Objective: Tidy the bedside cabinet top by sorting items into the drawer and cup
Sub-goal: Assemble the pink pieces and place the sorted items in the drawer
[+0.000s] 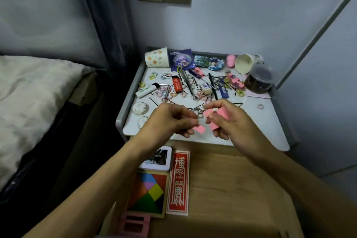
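Dim, cool bluish room light. The white-topped bedside table is brightest; deep shadow fills the gap beside the cream-sheeted bed. The left hand and right hand look softly blurred. Wide-angle stretch warps the edges.

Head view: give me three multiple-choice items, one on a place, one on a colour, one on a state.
1. The tangram puzzle lies: A) on the bed B) in the open drawer C) on the floor.
2. The clips held by the left hand and right hand are: A) pink B) green C) black.
3. The paper cup at the back right is: A) upright B) upside down C) on its side.

Key: B, it lies inside the drawer beside a red card; A, pink shows between the fingers of both hands; C, its open mouth faces sideways toward the camera.
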Motion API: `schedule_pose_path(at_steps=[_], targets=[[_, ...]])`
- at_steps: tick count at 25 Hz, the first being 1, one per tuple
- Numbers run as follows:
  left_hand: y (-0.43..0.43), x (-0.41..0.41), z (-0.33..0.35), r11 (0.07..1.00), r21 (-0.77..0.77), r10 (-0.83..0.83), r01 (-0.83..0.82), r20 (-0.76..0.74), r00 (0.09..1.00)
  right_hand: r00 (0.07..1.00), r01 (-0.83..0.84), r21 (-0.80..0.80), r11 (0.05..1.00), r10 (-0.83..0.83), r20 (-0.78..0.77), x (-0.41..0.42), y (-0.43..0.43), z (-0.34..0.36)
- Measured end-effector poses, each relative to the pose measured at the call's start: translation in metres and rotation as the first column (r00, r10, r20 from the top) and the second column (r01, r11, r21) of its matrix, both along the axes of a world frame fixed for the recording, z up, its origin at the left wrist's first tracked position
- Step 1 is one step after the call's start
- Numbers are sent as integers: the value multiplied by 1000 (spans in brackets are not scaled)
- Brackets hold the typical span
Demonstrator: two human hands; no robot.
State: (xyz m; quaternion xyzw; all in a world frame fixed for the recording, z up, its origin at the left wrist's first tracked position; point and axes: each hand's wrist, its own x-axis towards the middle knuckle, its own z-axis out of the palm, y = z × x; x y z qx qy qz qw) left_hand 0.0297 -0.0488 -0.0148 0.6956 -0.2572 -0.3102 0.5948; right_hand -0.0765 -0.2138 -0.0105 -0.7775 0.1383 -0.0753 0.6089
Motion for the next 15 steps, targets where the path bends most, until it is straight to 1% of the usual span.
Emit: schedule_pose_path(at_steps=[1,3,5,7,9,15], targets=[[-5,-8,-3,1000,-11,-12,11,-18,1000,1000,17,-81,997,-18,-4,-6,0,-2],[-11,-18,-7,999,-36,4,-6,-59,998,999,-14,-271,963,4,-38,-10,0,-5],[-13,-21,-10,997,-61,38,-44,-88,995,996,-61,-357,932,36,-76,-11,1,-6],[-15,-22,-12,995,-70,65,-72,-98,993,997,-44,-356,934,19,-73,-12,0,-4],[-16,-20,-12,993,-72,85,-92,-93,992,999,-1,-326,945,-11,-35,-14,1,-3],[-13,-19,-13,991,-68,106,-114,-111,988,999,30,-356,934,-24,23,-14,9,-7]])
